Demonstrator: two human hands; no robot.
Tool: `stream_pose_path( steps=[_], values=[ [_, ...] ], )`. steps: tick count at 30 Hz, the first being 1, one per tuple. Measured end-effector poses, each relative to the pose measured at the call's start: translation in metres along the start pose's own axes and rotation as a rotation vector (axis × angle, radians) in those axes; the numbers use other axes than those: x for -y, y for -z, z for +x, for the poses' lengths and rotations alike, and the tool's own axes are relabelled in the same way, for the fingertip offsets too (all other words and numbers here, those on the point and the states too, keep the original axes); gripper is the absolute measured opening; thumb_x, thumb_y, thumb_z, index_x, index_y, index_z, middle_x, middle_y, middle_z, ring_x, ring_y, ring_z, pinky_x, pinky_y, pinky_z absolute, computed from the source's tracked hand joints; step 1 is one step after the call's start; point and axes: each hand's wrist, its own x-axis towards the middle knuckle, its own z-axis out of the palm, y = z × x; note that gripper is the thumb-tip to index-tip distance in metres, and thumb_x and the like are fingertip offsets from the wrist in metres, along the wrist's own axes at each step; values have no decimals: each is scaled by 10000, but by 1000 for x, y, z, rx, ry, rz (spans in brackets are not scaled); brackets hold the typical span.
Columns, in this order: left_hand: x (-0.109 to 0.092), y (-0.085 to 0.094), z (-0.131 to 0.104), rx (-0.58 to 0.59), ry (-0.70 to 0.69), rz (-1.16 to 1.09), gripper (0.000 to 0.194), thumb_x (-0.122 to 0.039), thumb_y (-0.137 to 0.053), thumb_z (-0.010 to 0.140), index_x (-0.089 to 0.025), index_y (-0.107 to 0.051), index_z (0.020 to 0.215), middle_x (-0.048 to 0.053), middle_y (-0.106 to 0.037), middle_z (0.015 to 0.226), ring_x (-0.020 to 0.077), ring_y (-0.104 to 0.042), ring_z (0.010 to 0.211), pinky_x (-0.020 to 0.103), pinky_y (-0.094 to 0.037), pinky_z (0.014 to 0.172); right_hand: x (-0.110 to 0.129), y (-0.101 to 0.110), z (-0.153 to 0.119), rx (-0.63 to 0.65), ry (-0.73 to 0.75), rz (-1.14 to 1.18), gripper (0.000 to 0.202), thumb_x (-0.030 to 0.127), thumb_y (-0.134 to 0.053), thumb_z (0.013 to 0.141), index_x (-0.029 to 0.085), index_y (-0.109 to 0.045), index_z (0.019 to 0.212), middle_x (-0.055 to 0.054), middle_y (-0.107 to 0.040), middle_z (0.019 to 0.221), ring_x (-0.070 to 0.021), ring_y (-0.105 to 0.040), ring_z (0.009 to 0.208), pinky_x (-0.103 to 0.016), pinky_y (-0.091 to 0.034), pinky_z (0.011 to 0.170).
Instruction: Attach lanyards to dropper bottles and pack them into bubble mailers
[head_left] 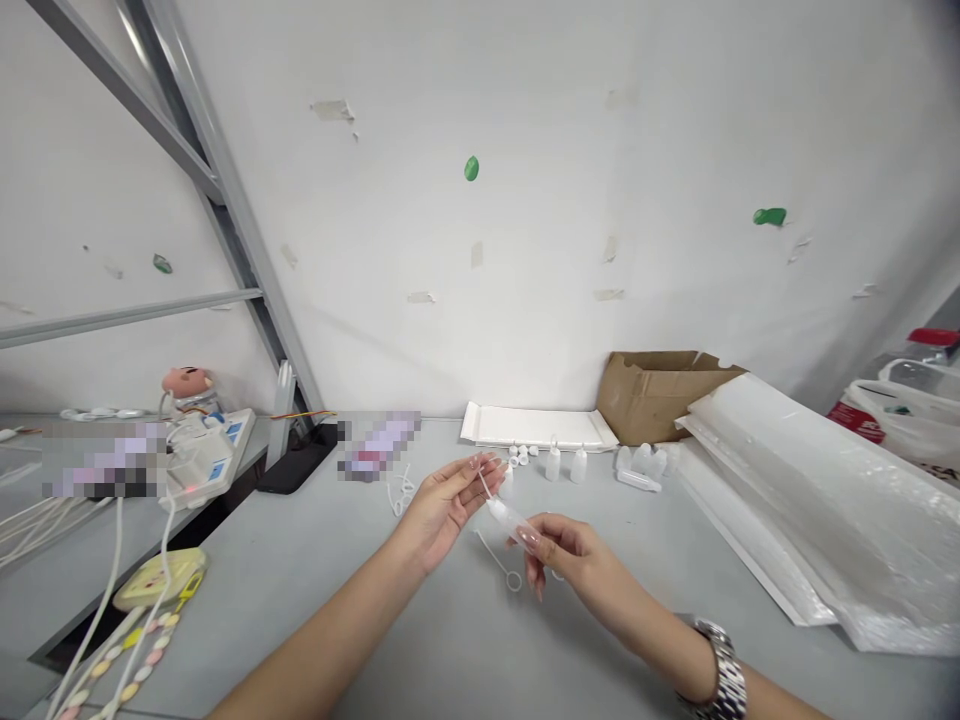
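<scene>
My right hand (559,550) grips a small translucent white squeeze bottle (510,522), tilted with its mouth up and to the left. Between the thumb and fingers of my left hand (446,505) is a thin white stick (485,484), its lower end at the bottle's mouth. Fingers partly cover the stick's upper end. Below the hands, a white stick with a ring end (513,580) lies on the grey table. Beyond them stand similar small bottles (553,464) with pointed tops. Several small white caps (523,455) lie beside these bottles.
More translucent bottles (642,462) sit at the right, near an open cardboard box (656,395). Bubble-wrap sheets (840,510) cover the right side. A flat white box (536,427) lies by the wall. Thin white rings (401,492), a power strip (217,460) and cables are leftward.
</scene>
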Motion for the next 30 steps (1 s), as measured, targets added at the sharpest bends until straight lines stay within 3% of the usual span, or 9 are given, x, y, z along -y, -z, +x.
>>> stream_pose_path(
  steps=[9, 19, 30],
  values=[
    [-2, -2, 0, -89, 38, -39, 98, -47, -627, 726, -102, -672, 793, 53, -700, 735, 131, -663, 760, 237, -511, 836, 6, 4, -1, -135, 24, -39, 379, 531, -540, 764, 163, -616, 718, 15, -543, 518, -124, -488, 510, -272, -394, 592],
    [0, -8, -7, -28, 110, -44, 89, -74, -590, 765, -104, -661, 721, 31, -664, 683, 97, -634, 690, 193, -518, 764, 5, 2, -1, -169, 13, -121, 376, 544, -553, 740, 183, -561, 635, 18, -533, 514, -128, -491, 514, -269, -397, 568],
    [1, -7, -5, -15, 116, -44, 123, -64, -562, 782, -105, -665, 728, 27, -666, 681, 89, -632, 697, 177, -519, 737, 5, 2, -2, -173, 10, -162, 349, 513, -543, 764, 178, -558, 667, 18, -524, 522, -128, -487, 531, -266, -390, 569]
  ],
)
